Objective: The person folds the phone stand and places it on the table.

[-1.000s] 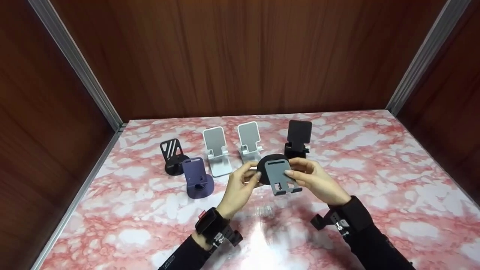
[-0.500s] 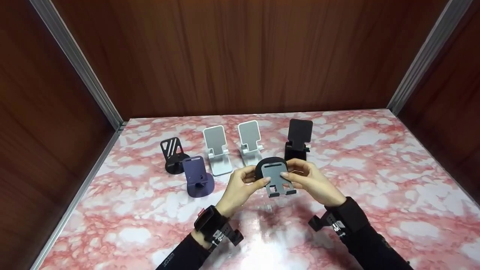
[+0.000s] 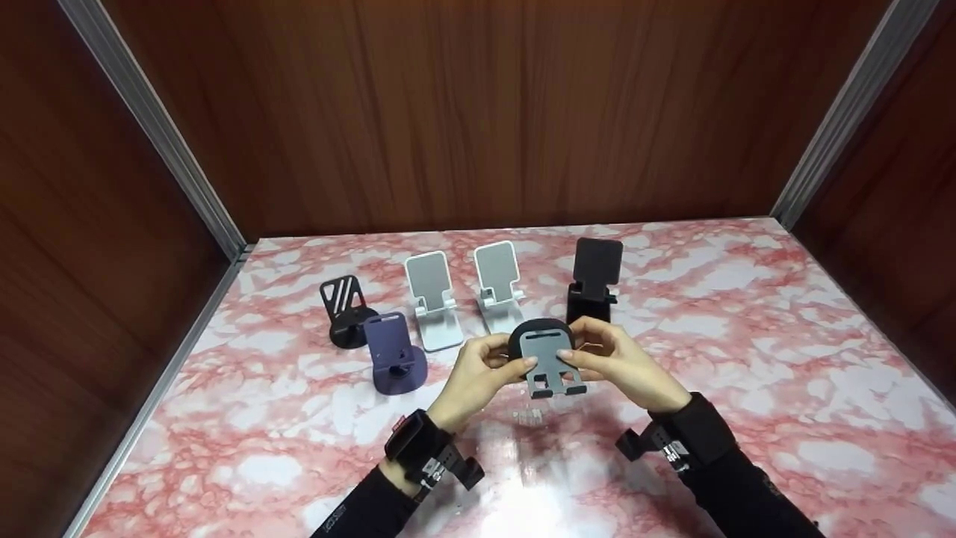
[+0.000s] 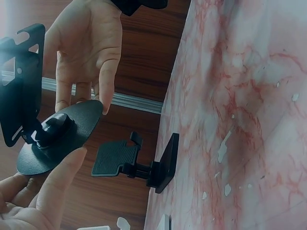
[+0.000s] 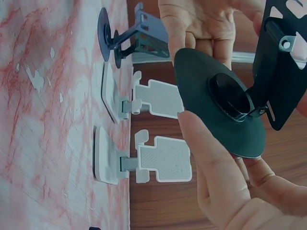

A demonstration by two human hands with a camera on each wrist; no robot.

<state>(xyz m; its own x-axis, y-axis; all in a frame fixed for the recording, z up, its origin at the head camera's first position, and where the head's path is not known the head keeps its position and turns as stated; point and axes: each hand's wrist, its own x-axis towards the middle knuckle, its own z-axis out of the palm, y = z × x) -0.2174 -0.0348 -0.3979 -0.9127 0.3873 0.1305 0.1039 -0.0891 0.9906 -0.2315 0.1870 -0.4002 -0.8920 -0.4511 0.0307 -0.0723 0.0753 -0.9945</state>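
Both hands hold a phone stand with a dark grey cut-out plate [image 3: 550, 359] and a round black base [image 4: 76, 139], raised above the table. My left hand [image 3: 476, 373] grips it from the left, its thumb on the plate's left edge in the head view. From the other side my right hand [image 3: 635, 366] grips it, with the thumb on the plate's front. The wrist views show fingers of both hands at the rim of the round base [image 5: 201, 86]. The plate is hinged off the base by a short neck, its two hooked lips towards me.
Behind the hands stand two white phone stands [image 3: 429, 284] and a black phone stand [image 3: 596, 265]. Further left are a purple phone stand [image 3: 387, 344] and a slotted black stand [image 3: 343, 299]. Wooden panels [image 3: 478, 112] close off the back and sides of the marbled table [image 3: 261, 448].
The held stand has shifted slightly left and down and turned a little, so its plate stands straighter. My left thumb has moved from the round base onto the plate.
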